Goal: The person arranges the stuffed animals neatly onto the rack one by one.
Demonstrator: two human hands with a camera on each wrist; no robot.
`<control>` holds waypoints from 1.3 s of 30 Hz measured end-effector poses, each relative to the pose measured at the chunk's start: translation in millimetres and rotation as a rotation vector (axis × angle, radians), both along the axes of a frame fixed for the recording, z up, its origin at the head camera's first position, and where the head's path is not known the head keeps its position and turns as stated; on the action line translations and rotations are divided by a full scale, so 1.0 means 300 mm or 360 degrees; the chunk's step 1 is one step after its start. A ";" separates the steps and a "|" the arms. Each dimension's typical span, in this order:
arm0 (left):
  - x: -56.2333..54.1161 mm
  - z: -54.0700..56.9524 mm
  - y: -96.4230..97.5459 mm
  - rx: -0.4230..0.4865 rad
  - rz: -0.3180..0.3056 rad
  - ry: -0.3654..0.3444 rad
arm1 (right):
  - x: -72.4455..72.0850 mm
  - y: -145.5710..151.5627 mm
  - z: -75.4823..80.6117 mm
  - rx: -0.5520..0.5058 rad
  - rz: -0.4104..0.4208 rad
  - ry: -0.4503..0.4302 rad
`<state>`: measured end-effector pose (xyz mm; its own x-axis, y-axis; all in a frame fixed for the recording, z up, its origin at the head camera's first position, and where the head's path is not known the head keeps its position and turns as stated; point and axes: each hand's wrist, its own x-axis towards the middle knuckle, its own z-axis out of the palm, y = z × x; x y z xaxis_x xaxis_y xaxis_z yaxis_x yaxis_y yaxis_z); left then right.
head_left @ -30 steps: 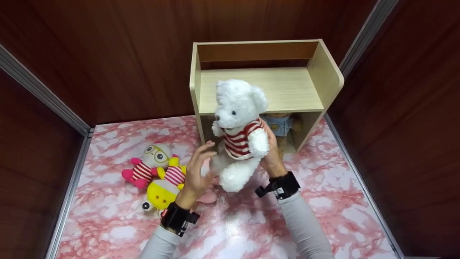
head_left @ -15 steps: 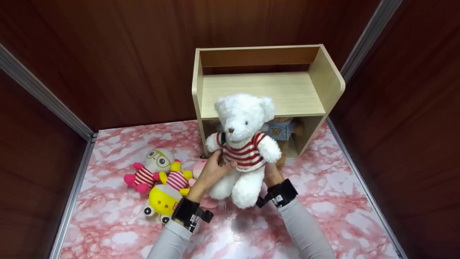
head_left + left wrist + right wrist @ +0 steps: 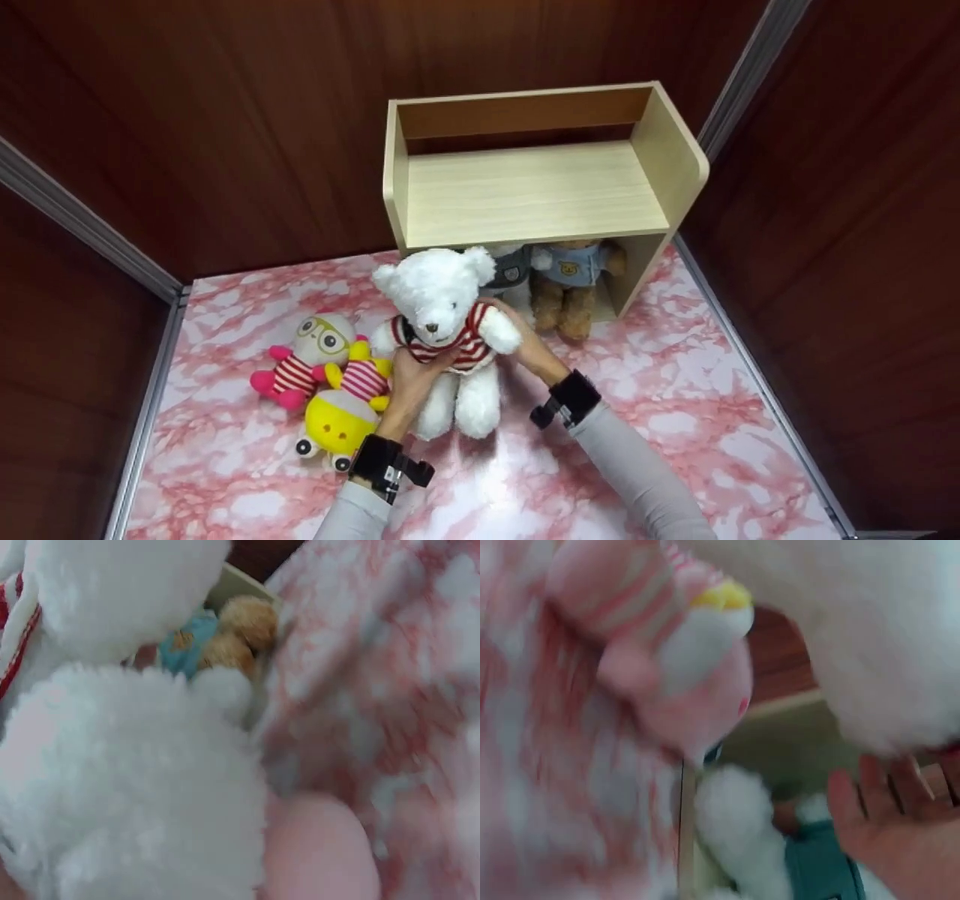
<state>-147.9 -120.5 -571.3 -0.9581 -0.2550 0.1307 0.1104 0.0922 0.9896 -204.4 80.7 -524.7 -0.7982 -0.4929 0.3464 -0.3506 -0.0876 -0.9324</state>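
Observation:
A white teddy bear [image 3: 431,285] in a red-and-cream striped sweater is held upright in front of the shelf unit. My left hand [image 3: 412,380] grips its body from the left, the thumb across the sweater's front. On the other side my right hand [image 3: 529,346] holds the bear under its arm, the fingers mostly hidden behind it in the head view. The right wrist view shows that hand's fingers [image 3: 874,791] against the fur. Fluffy white fur [image 3: 135,780] fills much of the left wrist view.
The wooden shelf unit [image 3: 536,187] holds a brown bear [image 3: 574,300] in blue and a white toy in a dark top [image 3: 511,271] below. A glasses-wearing plush [image 3: 322,341] and a yellow plush [image 3: 341,424] lie left. A pink plush [image 3: 697,690] lies nearby.
My left hand, apart from the bear at first, has taken hold of it. The bear has turned to face forward and moved down and left, with both hands.

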 end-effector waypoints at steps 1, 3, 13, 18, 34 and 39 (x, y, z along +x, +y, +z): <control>-0.002 -0.013 -0.009 0.0047 0.0036 -0.0005 | -0.014 -0.002 0.007 0.0173 -0.0095 0.0079; -0.003 -0.034 -0.026 0.0148 0.0068 0.0007 | -0.080 -0.011 -0.040 0.0495 -0.0251 0.0327; 0.024 -0.107 -0.092 0.0260 0.0170 0.0051 | -0.302 -0.116 -0.209 0.1781 -0.0957 0.1329; 0.051 -0.079 -0.085 0.0206 0.0240 -0.0016 | -0.322 -0.177 -0.201 0.2050 -0.1059 0.1315; 0.024 -0.094 -0.036 0.0105 0.0165 -0.0012 | -0.351 -0.139 -0.239 0.2089 -0.1318 0.1317; -0.017 -0.065 0.023 -0.0162 0.0171 -0.0078 | -0.375 -0.029 -0.258 0.1941 -0.1216 0.1254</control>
<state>-153.0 -113.7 -590.8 -0.9318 -0.3444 0.1151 0.0466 0.2009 0.9785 -317.0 72.1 -602.1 -0.7957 -0.3611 0.4863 -0.3584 0.9279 0.1025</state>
